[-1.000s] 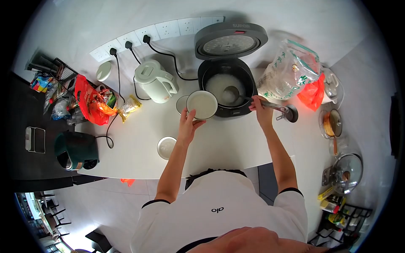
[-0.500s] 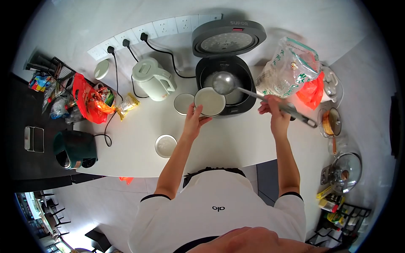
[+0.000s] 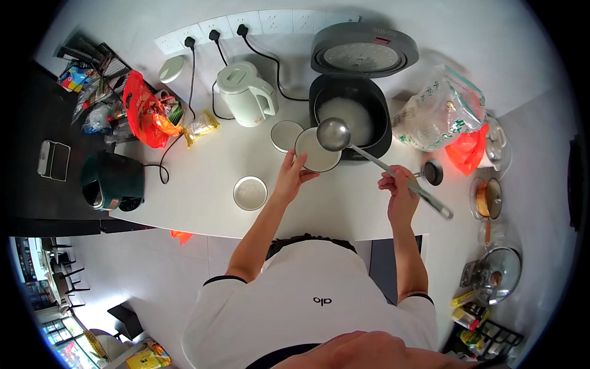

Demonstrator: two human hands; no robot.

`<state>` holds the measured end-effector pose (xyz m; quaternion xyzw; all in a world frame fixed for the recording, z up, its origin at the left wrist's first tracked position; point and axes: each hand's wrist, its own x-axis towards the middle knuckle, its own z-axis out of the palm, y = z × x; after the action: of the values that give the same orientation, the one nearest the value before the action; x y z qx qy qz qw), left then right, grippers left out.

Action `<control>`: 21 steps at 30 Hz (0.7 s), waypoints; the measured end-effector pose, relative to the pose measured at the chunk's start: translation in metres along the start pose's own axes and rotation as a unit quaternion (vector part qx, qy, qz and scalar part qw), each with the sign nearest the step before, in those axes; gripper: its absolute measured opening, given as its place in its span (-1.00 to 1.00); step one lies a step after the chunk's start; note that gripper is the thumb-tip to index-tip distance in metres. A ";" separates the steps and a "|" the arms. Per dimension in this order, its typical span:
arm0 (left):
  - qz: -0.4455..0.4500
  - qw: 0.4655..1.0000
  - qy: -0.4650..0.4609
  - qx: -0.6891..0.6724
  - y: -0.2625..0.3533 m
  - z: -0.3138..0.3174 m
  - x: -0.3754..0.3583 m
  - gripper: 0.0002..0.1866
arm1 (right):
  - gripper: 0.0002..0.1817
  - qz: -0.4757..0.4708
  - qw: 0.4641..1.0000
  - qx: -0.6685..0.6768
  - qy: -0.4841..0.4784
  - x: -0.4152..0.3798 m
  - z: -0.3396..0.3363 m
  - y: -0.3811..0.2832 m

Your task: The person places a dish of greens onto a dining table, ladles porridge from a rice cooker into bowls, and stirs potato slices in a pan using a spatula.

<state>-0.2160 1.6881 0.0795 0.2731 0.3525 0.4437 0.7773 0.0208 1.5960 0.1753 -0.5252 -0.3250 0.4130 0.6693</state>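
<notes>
The far left of the counter [image 3: 203, 203] carries a dark green appliance [image 3: 112, 182], a red bag [image 3: 142, 109] with snack packets, and cables running up to the wall sockets [image 3: 203, 31]. A pale green kettle [image 3: 246, 93] stands further right, with a filled small bowl [image 3: 250, 193] near the counter's front edge and a second small bowl [image 3: 286, 135] just beside the cooker.

The left hand [image 3: 291, 178] is closed on the near rim of the white bowl [image 3: 316, 150], holding it raised just in front of the open rice cooker [image 3: 350, 114]. One second ago this bowl was held in the same position against the cooker's front edge; its position relative to the cooker is unchanged.

The change is in the ladle [image 3: 334, 134]. One second ago its cup was down inside the pot, in the white porridge. Half a second ago it had risen above the pot. It now sits directly over the white bowl, its cup overlapping the bowl's far rim. Whether the cup is full cannot be read from this view.

The right hand [image 3: 398, 187] is closed around the ladle's long handle and has drawn back toward the body, well clear of the cooker.

Judged from this, the scoop is complete and the transfer to the white bowl is in hand; the pour itself is not yet visible.

Right of the cooker lie a clear bag of rice [image 3: 439, 111], an orange bag [image 3: 470, 147] and several lidded pots [image 3: 491, 270].
</notes>
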 end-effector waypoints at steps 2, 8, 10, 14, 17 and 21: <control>0.010 0.999 0.030 0.000 -0.009 -0.009 -0.014 -0.50 | -0.77 0.105 0.988 0.099 0.049 0.005 -0.010 0.012; -0.010 0.998 0.055 0.012 -0.039 -0.034 -0.053 -0.49 | -0.81 0.211 0.939 0.240 0.128 -0.025 -0.052 0.047; -0.022 0.997 0.064 0.025 -0.050 -0.043 -0.064 -0.50 | -0.82 0.163 0.939 0.236 0.187 -0.039 -0.070 0.047; -0.061 0.996 0.061 0.032 -0.074 -0.065 -0.078 -0.51 | -0.76 0.034 0.942 0.186 0.276 -0.062 -0.123 0.038; -0.083 0.994 0.057 0.033 -0.088 -0.075 -0.085 -0.50 | -0.72 -0.050 0.939 0.127 0.315 -0.068 -0.163 0.033; -0.113 0.991 0.059 0.036 -0.108 -0.090 -0.086 -0.50 | -0.79 -0.119 0.931 -0.075 0.338 -0.048 -0.198 0.036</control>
<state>-0.2637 1.5728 -0.0284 0.2328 0.4421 0.3557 0.7898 0.1639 1.4711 0.0930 -0.6396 -0.1699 0.1029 0.7426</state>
